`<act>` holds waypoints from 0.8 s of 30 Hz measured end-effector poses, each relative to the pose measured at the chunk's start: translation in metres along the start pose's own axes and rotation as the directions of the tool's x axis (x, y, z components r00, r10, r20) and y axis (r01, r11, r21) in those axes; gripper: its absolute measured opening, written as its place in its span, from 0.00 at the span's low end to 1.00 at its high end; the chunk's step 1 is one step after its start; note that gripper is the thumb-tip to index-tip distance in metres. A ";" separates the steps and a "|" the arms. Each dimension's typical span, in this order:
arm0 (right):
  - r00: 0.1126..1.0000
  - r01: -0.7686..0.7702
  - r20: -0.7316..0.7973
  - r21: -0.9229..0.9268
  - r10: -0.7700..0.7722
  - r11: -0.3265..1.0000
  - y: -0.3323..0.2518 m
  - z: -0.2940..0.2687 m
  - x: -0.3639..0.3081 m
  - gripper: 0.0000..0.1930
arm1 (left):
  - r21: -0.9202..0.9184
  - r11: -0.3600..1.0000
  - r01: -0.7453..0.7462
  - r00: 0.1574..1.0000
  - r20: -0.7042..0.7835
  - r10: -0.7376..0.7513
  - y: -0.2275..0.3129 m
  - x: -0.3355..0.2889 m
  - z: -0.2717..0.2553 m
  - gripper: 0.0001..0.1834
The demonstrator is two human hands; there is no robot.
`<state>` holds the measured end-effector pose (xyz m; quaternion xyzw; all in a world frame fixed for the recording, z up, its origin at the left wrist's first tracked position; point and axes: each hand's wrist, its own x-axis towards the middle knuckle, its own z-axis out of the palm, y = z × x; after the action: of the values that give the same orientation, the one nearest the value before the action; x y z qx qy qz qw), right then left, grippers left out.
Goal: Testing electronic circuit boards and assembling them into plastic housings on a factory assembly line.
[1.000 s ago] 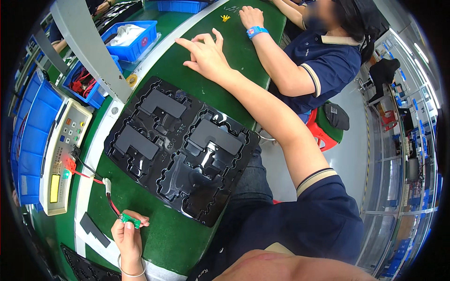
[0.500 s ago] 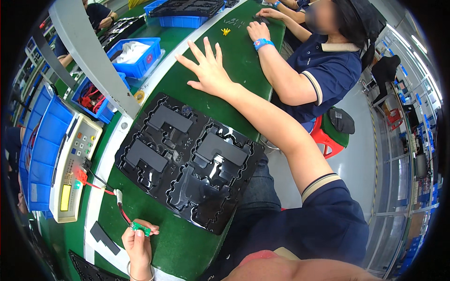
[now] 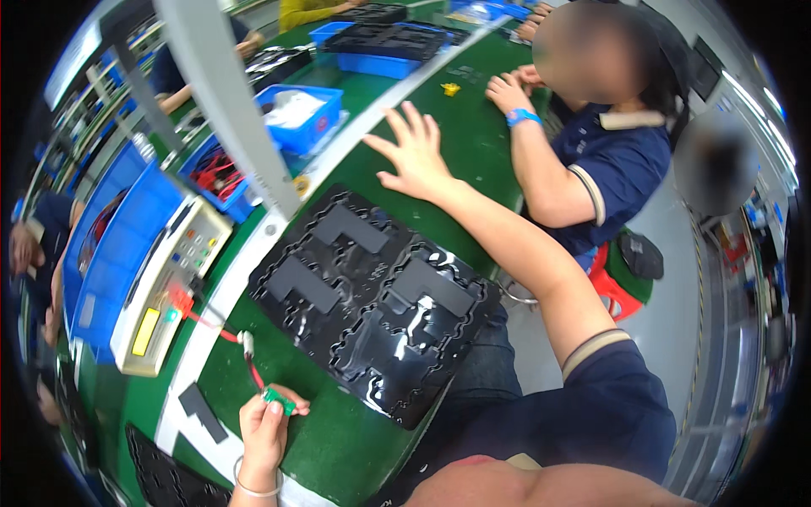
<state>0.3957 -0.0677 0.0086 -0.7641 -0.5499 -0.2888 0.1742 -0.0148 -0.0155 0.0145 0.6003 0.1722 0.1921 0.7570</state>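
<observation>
A small green circuit board is pinched between the thumb and fingers of my left hand, low and left of centre. Red and dark leads run from the board to a white connector and on to a beige test instrument with buttons and a lit yellow display. My right hand is stretched out over the green table, fingers spread, with nothing in it. Between my hands lies a black moulded tray. Dark grey angular pieces sit in three of its pockets; the front one shows bare glossy plastic.
A loose dark grey piece and another black tray lie at the lower left. Blue bins and a grey post stand along the far edge. A co-worker sits at the right, near a small yellow item.
The whole view has shifted, so the table and tray appear farther right and slightly lower. My left hand still grips the circuit board; my right hand stays spread. The co-worker's hands have moved closer together.
</observation>
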 end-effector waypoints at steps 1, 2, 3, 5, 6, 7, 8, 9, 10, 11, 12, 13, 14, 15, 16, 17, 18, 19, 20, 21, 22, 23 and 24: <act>1.000 -0.021 0.008 -0.012 0.021 1.000 0.001 0.000 -0.001 0.33 | -0.006 1.000 0.018 1.000 0.007 -0.018 -0.001 0.000 0.000 0.15; 1.000 -0.029 0.008 -0.025 0.030 0.999 0.001 0.002 -0.002 0.33 | -0.002 1.000 0.022 1.000 0.017 -0.022 -0.001 0.001 0.000 0.15; 0.999 -0.029 0.014 -0.035 0.029 0.999 0.006 0.002 -0.003 0.33 | -0.003 1.000 0.016 0.999 0.042 -0.016 -0.002 0.005 0.000 0.16; 1.000 -0.013 -0.012 -0.052 0.012 0.999 0.010 0.006 -0.004 0.30 | -0.019 0.999 0.031 0.996 0.079 -0.029 -0.001 0.012 -0.002 0.16; 1.000 -0.005 -0.020 -0.037 0.004 0.999 0.014 0.008 -0.005 0.29 | -0.030 0.999 0.044 0.995 0.094 -0.041 0.002 0.016 -0.002 0.16; 1.000 0.002 -0.018 -0.035 -0.003 0.999 0.013 0.014 -0.004 0.29 | -0.086 0.996 0.033 0.994 0.110 -0.024 -0.005 0.019 -0.010 0.14; 0.998 0.042 -0.047 -0.003 -0.042 0.999 0.009 0.006 0.001 0.27 | -0.131 0.991 0.006 0.992 0.124 0.011 0.000 0.011 -0.009 0.13; 0.995 0.077 -0.057 0.010 -0.077 0.997 0.001 0.000 0.006 0.27 | -0.139 0.990 -0.009 0.994 0.109 0.024 0.005 0.001 -0.007 0.13; 0.995 0.095 -0.041 0.004 -0.095 0.995 0.001 0.003 0.007 0.26 | -0.165 0.986 0.001 0.993 0.118 0.019 0.002 0.004 -0.009 0.14; 0.993 0.115 -0.036 0.005 -0.115 0.993 -0.001 0.008 0.011 0.25 | -0.177 0.984 0.009 0.993 0.120 0.013 0.001 0.006 -0.012 0.14; 0.990 0.135 -0.039 0.014 -0.135 0.991 -0.002 0.014 0.016 0.25 | -0.178 0.984 0.004 0.993 0.120 0.018 0.002 0.008 -0.013 0.15; 0.989 0.148 -0.028 0.015 -0.148 0.989 -0.002 0.020 0.019 0.25 | -0.188 0.982 0.010 0.993 0.119 0.013 0.000 0.009 -0.014 0.15; 0.987 0.161 -0.019 0.015 -0.160 0.987 -0.002 0.025 0.022 0.25 | -0.196 0.981 0.014 0.993 0.119 0.009 0.000 0.009 -0.014 0.15; 0.984 0.176 -0.024 0.020 -0.176 0.984 -0.003 0.028 0.027 0.25 | -0.204 0.979 0.026 0.993 0.117 -0.002 0.000 0.010 -0.015 0.15; 0.986 0.167 -0.019 0.026 -0.167 0.986 -0.005 0.031 0.029 0.25 | -0.218 0.975 0.028 0.993 0.121 -0.001 -0.002 0.010 -0.016 0.15; 0.987 0.158 -0.015 0.031 -0.158 0.987 -0.007 0.033 0.031 0.25 | -0.234 0.972 0.032 0.990 0.138 0.001 -0.003 0.010 -0.017 0.15; 0.985 0.171 -0.021 0.035 -0.170 0.985 -0.009 0.034 0.034 0.25 | -0.248 0.968 0.035 0.988 0.156 0.004 -0.003 0.010 -0.018 0.15; 0.985 0.170 -0.025 0.047 -0.169 0.984 -0.011 0.036 0.037 0.25 | -0.263 0.964 0.037 0.985 0.170 0.008 -0.003 0.010 -0.018 0.14; 0.985 0.170 -0.029 0.057 -0.168 0.984 -0.012 0.037 0.039 0.25 | -0.262 0.965 0.028 0.987 0.160 0.015 -0.003 0.009 -0.017 0.14; 0.986 0.165 -0.024 0.065 -0.164 0.984 -0.014 0.038 0.041 0.25 | -0.254 0.966 0.043 0.987 0.160 -0.002 -0.002 0.009 -0.015 0.14; 0.985 0.172 -0.029 0.068 -0.170 0.983 -0.016 0.038 0.043 0.25 | -0.246 0.967 0.061 0.986 0.163 -0.020 0.000 0.009 -0.014 0.14; 0.987 0.161 -0.024 0.080 -0.159 0.984 -0.017 0.038 0.044 0.25 | -0.234 0.969 0.074 0.987 0.154 -0.038 0.001 0.008 -0.013 0.14; 0.989 0.148 -0.019 0.092 -0.147 0.985 -0.017 0.039 0.045 0.25 | -0.233 0.970 0.069 0.988 0.149 -0.035 0.001 0.008 -0.013 0.14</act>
<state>0.3999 -0.0063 0.0060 -0.7105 -0.6168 -0.2798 0.1909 -0.0144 -0.0007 0.0125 0.5129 0.1087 0.1476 0.8386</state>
